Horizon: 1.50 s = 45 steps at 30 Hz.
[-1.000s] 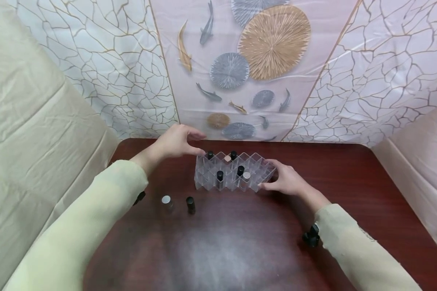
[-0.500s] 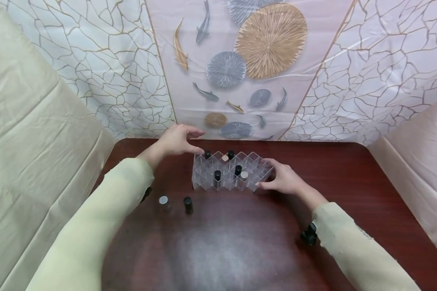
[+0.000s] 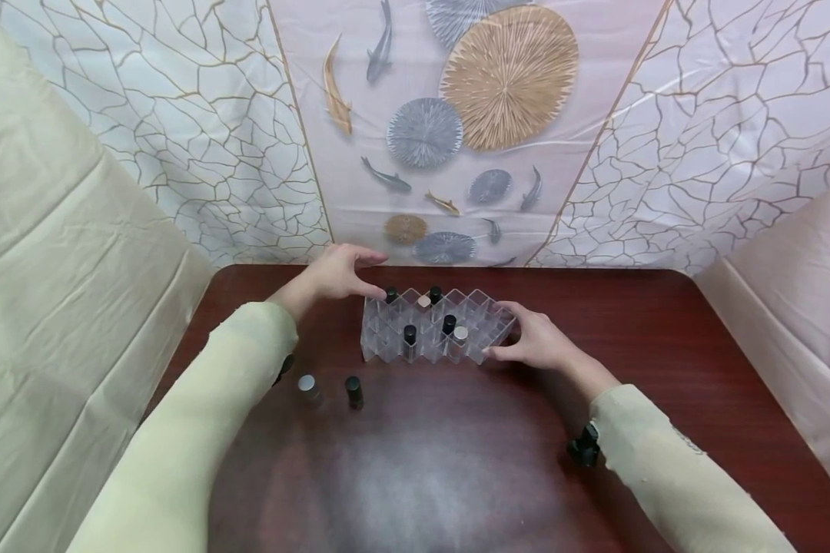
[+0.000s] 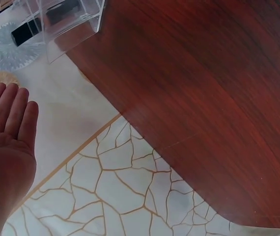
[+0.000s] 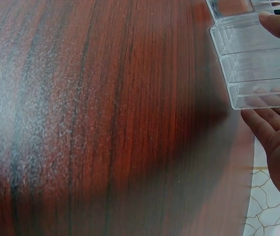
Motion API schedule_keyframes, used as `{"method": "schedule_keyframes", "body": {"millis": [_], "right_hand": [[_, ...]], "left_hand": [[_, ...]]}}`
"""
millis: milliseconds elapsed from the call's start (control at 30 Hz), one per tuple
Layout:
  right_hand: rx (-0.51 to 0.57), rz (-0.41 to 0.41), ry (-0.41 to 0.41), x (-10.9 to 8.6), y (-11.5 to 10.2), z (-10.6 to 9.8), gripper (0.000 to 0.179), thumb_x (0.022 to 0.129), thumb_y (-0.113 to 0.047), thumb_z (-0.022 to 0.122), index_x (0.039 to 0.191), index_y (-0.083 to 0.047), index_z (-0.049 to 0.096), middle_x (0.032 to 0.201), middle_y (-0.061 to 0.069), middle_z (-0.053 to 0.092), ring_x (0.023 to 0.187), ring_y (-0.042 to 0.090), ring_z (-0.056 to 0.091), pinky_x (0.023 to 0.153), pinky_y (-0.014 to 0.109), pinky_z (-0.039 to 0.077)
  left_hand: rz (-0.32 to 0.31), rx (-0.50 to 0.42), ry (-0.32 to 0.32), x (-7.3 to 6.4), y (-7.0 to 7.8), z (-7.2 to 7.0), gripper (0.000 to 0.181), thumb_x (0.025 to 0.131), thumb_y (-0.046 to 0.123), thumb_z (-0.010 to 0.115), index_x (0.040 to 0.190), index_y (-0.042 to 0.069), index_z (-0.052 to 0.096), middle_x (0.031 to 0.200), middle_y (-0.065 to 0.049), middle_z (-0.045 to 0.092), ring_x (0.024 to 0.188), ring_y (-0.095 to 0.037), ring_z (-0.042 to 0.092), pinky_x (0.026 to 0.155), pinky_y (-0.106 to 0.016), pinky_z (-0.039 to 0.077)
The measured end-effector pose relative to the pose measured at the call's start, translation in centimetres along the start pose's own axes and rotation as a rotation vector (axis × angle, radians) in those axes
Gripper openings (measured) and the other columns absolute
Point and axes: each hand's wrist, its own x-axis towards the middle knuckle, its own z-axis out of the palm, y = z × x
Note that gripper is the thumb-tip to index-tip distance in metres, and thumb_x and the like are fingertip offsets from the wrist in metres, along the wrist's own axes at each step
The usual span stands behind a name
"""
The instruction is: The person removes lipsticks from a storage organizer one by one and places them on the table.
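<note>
Cream cloth (image 3: 48,253) hangs at the left of my head feed, beside the left edge of the dark red tabletop (image 3: 401,468). Next I see the pale yellow left sleeve (image 3: 194,399) reaching in over that edge. Right of its cuff, a silver-capped tube (image 3: 307,386) and then a black-capped tube (image 3: 354,392) stand apart on the wood, nearer the left edge than the right one. Beyond them, by the far edge, the left hand (image 3: 339,273) has its fingers extended; its thumb tip overlaps the far left corner of the clear rack (image 3: 387,344), and from these angles I can't fairly say whether it touches. The rack sits near the middle of the far edge, long side roughly along it. Left to right in its diamond compartments I make out a black cap (image 3: 390,294) at the back, a second black one in front, a pinkish cap (image 3: 424,301) and a third black at the back, a fourth black midway, and a whitish cap (image 3: 460,334) in front. Across the rack's right end, the right hand (image 3: 536,338) grips it, thumb at the near corner, fingers at the far one.
</note>
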Motion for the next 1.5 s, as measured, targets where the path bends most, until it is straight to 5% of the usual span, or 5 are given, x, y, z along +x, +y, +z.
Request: {"method": "schedule_keyframes", "body": {"millis": [800, 1067, 1500], "right_hand": [[-0.022, -0.012, 0.022, 0.0, 0.1, 0.1, 0.090, 0.066, -0.048, 0.083, 0.139, -0.009, 0.045, 0.111, 0.013, 0.067, 0.094, 0.025, 0.062, 0.084, 0.041, 0.050], [-0.025, 0.004, 0.016, -0.1, 0.1, 0.0, 0.090, 0.067, -0.049, 0.083, 0.139, -0.010, 0.045, 0.112, 0.011, 0.067, 0.093, 0.023, 0.061, 0.084, 0.040, 0.050], [-0.024, 0.007, 0.019, 0.0, 0.1, 0.0, 0.090, 0.066, -0.047, 0.084, 0.139, -0.009, 0.045, 0.111, 0.012, 0.067, 0.094, 0.023, 0.062, 0.085, 0.040, 0.050]], "left_hand": [[0.060, 0.113, 0.028, 0.3, 0.1, 2.6, 0.037, 0.076, 0.033, 0.081, 0.112, 0.026, 0.074, 0.111, 0.009, 0.071, 0.106, -0.011, 0.064, 0.092, -0.032, 0.050], [0.074, 0.100, 0.053, 0.5, 0.2, 3.1, 0.029, 0.076, 0.028, 0.081, 0.104, 0.023, 0.076, 0.098, 0.007, 0.074, 0.089, -0.008, 0.068, 0.081, -0.030, 0.054], [0.076, 0.064, 0.077, 0.6, 0.4, 3.1, 0.021, 0.078, 0.023, 0.080, 0.099, 0.020, 0.077, 0.092, 0.005, 0.074, 0.083, -0.007, 0.068, 0.077, -0.029, 0.055]]}}
